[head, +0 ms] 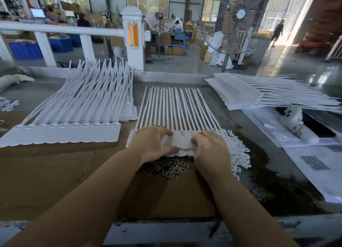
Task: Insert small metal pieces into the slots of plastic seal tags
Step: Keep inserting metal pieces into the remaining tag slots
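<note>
Both hands are working on the centre strip of seal tags (182,141), which is lying flat on the cardboard sheet (55,176) with its long white tails fanning away from the person. Left hand (150,145) is resting on the strip's left part, index finger reaching over the slotted heads and thumb pressing along the scalloped near edge, fingers fairly straight, not wrapping anything. Right hand (210,150) is sitting on the strip's right part with fingers curling down onto the tag faces; cannot tell whether it is pinching a metal piece, fingertips are hiding under the knuckles. Pile of small metal pieces (169,167) is lying just beside the near edge of the strip, between the two wrists, partly under the left hand. Heap of loose white plastic bits (238,152) is spreading just right of the right hand. Another strip of tags (61,134) is lying to the left, more tags stacked behind it with tails curving up. Stack of tag sheets (259,93) is sitting far right, overhanging printed papers (318,165). A white railing (61,29) and a standing fan (238,21) are showing beyond the table
</note>
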Available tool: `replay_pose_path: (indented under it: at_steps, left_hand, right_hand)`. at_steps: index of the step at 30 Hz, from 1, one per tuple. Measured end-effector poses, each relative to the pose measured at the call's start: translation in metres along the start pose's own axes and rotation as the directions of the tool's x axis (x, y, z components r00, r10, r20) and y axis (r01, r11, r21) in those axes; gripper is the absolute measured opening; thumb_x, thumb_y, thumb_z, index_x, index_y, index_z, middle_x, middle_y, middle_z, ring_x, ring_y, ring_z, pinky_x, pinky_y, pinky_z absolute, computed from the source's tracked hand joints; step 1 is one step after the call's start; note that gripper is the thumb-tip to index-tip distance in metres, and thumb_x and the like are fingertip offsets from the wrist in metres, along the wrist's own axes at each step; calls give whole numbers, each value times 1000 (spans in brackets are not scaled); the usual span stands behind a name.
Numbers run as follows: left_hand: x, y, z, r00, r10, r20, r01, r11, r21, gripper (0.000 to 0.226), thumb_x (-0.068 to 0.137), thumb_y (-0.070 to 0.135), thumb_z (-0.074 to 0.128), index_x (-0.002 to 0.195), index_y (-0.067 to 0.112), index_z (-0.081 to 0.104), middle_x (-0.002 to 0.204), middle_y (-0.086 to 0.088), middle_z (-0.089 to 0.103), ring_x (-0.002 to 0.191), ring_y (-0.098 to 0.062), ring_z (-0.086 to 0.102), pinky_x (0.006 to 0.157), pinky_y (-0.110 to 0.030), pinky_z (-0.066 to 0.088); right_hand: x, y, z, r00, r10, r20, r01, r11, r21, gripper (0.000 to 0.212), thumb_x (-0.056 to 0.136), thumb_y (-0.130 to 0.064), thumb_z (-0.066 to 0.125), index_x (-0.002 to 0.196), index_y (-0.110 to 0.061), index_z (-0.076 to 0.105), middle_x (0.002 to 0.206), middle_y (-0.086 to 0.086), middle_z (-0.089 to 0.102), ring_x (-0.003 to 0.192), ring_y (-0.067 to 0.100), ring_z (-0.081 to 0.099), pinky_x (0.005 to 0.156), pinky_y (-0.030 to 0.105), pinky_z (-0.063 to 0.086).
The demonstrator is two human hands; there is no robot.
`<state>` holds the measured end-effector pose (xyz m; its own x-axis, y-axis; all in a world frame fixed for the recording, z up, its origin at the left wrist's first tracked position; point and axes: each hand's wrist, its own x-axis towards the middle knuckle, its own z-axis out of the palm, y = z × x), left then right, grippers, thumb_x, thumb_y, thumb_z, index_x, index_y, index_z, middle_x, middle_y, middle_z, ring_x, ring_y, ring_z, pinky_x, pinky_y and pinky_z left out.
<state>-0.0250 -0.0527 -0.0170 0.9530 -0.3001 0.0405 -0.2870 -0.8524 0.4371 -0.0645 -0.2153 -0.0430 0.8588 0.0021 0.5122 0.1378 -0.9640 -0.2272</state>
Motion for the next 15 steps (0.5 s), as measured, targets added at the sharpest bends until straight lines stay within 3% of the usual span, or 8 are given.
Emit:
replay_pose_path:
  at_steps: [10,15]
  left_hand:
    - [2,1,-1,994,59,87,-80,961,264,65,85,62,46,141,29,37,147,0,39,132,-22,38,106,-37,30]
    - [2,3,-2,990,82,111,-112,947,302,62,89,60,39,143,29,35,151,2,33,137,-20,32,111,-39,26]
  right_hand:
    - [-1,-1,0,1000,-6,0,6,1000,-5,18,82,3,49,83,-5,64,87,9,62,86,25,53,78,34,38]
    - [0,-1,0,1000,-1,-21,1,1000,13,18,81,4,49,81,-4,65,85,10,63,84,26,54,76,35,38]
